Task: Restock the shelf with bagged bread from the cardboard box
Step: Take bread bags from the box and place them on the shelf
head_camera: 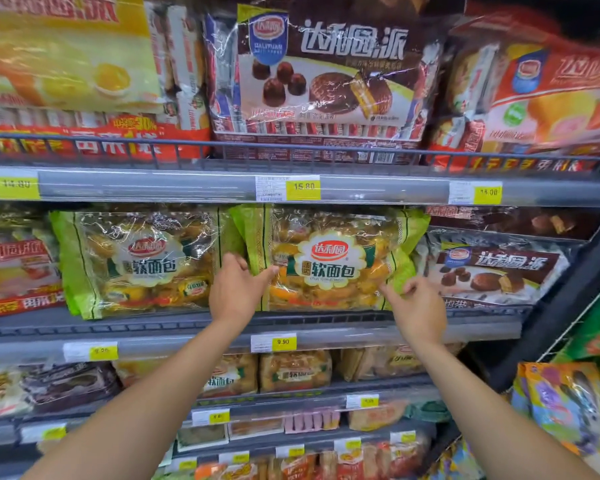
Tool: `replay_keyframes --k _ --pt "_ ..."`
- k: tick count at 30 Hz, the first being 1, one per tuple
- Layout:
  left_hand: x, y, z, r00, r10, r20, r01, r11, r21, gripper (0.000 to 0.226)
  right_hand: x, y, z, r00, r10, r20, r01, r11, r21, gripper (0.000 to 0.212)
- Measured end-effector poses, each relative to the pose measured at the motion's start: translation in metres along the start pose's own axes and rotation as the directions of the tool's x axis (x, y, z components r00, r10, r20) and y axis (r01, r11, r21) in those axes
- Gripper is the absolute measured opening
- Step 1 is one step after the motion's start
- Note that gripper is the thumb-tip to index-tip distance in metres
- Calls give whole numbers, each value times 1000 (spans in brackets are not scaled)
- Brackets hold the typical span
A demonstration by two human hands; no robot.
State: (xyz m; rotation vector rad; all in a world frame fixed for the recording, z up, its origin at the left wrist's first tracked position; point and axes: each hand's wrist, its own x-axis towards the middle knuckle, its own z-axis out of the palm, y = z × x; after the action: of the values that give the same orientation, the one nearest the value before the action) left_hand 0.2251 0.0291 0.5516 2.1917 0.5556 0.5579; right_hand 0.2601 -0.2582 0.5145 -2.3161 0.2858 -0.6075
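A clear bag of soft bread (pixel 329 261) with green side edges stands upright on the middle shelf (pixel 187 325). My left hand (pixel 234 289) grips its left edge, thumb on the front. My right hand (pixel 418 308) pinches the green lower right corner of the same bag. A second, identical bread bag (pixel 142 261) stands just to the left, touching my left hand. The cardboard box is not in view.
Chocolate pie bags (pixel 492 271) sit right of the held bag, and more pie bags (pixel 326 81) fill the shelf above behind a wire rail. Smaller bread packs (pixel 295 370) lie on the shelf below. Yellow price tags (pixel 284 341) line the shelf edges.
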Motion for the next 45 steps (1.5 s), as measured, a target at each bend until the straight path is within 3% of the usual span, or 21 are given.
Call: replay_keyframes --k 2,5,8,11,15,20,28,35,38,42,45 --pt "-7 1 7 998 -17 65 26 989 -148 46 -4 3 4 998 -31 54 29 999 39 41" --pt "-13 -2 14 975 -57 217 148 889 -433 29 -6 7 5 991 -66 115 60 996 58 30" --pt "-14 -10 17 966 28 255 109 855 -507 19 -8 14 5 976 -121 180 95 984 148 24" --pt "-15 -17 18 950 172 262 -29 880 -474 14 -11 16 4 960 -166 227 113 967 228 24" --pt "-11 -22 19 910 287 301 -148 900 -409 28 -9 14 6 944 -183 275 120 965 232 35" --pt "-4 -28 22 860 389 329 -246 883 -400 42 -2 12 10 942 -170 291 105 968 227 33" --pt "5 -29 25 822 444 355 -301 870 -390 42 7 13 16 945 -156 288 100 975 200 34" --pt "-3 -38 33 816 423 393 -337 902 -271 33 1 15 22 918 -100 383 87 995 50 21" --pt "-14 -38 30 797 411 442 -364 912 -189 30 -2 19 21 897 -76 436 127 988 -88 32" --pt "-23 -39 20 797 417 436 -415 904 -106 30 -12 24 11 936 -97 340 167 969 -181 46" --pt "-29 -42 12 840 458 290 -455 886 -82 21 -22 22 1 964 -168 205 200 968 -151 34"
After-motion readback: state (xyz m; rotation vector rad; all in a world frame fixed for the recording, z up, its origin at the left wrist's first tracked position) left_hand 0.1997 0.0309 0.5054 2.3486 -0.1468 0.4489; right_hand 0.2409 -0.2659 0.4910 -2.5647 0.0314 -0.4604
